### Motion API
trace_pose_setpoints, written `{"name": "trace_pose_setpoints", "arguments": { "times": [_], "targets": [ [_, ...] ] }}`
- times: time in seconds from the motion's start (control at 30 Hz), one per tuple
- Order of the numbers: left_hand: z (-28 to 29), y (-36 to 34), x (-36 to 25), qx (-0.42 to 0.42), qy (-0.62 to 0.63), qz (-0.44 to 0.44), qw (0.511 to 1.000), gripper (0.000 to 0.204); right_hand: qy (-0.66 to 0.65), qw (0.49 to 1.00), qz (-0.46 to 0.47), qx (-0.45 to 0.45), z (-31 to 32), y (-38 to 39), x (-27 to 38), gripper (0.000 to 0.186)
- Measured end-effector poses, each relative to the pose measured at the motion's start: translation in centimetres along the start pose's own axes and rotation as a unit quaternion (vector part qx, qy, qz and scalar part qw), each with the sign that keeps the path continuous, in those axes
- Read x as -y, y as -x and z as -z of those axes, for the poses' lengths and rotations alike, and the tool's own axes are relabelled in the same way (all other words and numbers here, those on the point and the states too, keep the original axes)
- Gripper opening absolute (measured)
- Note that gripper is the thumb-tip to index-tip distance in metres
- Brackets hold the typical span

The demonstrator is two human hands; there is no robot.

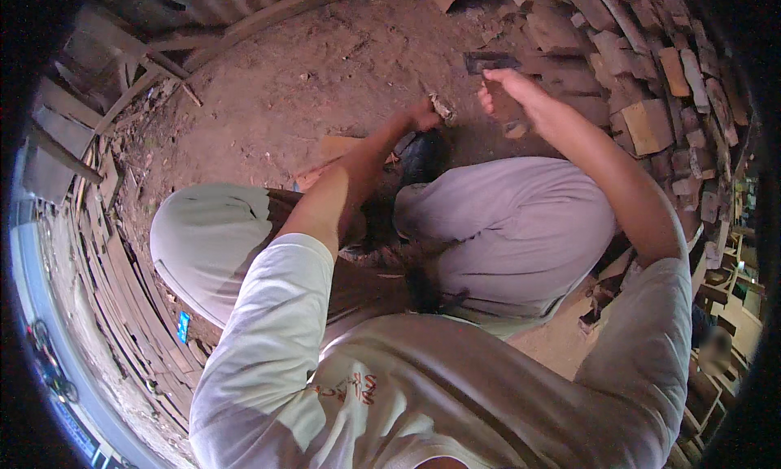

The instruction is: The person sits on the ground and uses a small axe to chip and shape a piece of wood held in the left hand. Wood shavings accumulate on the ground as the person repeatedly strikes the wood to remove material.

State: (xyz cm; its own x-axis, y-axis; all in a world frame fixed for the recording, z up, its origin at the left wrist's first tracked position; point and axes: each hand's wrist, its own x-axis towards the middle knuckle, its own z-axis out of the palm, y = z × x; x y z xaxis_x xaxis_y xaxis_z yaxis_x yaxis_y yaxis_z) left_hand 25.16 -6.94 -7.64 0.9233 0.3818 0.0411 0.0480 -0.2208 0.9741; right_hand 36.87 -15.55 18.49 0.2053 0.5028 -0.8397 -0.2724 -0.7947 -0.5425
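Observation:
I sit on the dirt ground with my knees apart in light trousers. My right hand (508,95) is raised at the upper right, closed on a tool with a dark metal head (484,61) and a wooden handle (514,129). Lower and to its left, my left hand (421,113) grips a small pale piece, perhaps wood (442,107), just above a dark shoe or boot (423,152). A flat tan board (338,147) lies beside my left forearm. The exact shape of the pale piece is too small to tell.
Stacked wood pieces (651,119) line the right side. Long planks (114,266) lie at the left, with a small blue object (184,327). A corrugated wall with wooden beams (244,26) borders the upper left. A blurred person (712,347) is partly visible at the far right.

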Motion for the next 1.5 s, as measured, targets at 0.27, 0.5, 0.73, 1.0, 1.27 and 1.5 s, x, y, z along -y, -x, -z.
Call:
{"name": "trace_pose_setpoints", "arguments": {
  "times": [0.27,0.5,0.73,1.0,1.27,1.5],
  "targets": [
    [-1.5,-0.4,2.7,0.143,-0.106,0.056,0.982,0.037,0.164,0.975,-0.104,0.107,0.5,-3.7,-4.0,0.023],
    [1.3,1.3,-2.6,-0.081,0.002,-0.052,0.995,0.032,0.085,0.993,0.047,0.064,0.0,-3.6,0.7,0.020],
    [5.8,2.2,-9.4,-0.042,-0.066,0.178,0.981,0.024,-0.006,0.991,-0.017,0.129,1.2,-3.9,1.5,0.022],
    [3.9,3.7,-4.7,-0.025,-0.264,0.139,0.954,0.032,0.001,0.995,-0.045,0.087,-0.9,-1.0,1.8,0.022],
    [1.2,7.5,1.4,0.090,-0.274,0.051,0.956,0.049,0.022,0.992,0.008,0.123,-0.5,-1.5,1.8,0.022],
    [-0.2,8.6,-0.4,0.173,-0.317,0.136,0.923,0.049,0.027,0.990,-0.033,0.134,1.2,-2.8,1.7,0.021]
  ]
}}
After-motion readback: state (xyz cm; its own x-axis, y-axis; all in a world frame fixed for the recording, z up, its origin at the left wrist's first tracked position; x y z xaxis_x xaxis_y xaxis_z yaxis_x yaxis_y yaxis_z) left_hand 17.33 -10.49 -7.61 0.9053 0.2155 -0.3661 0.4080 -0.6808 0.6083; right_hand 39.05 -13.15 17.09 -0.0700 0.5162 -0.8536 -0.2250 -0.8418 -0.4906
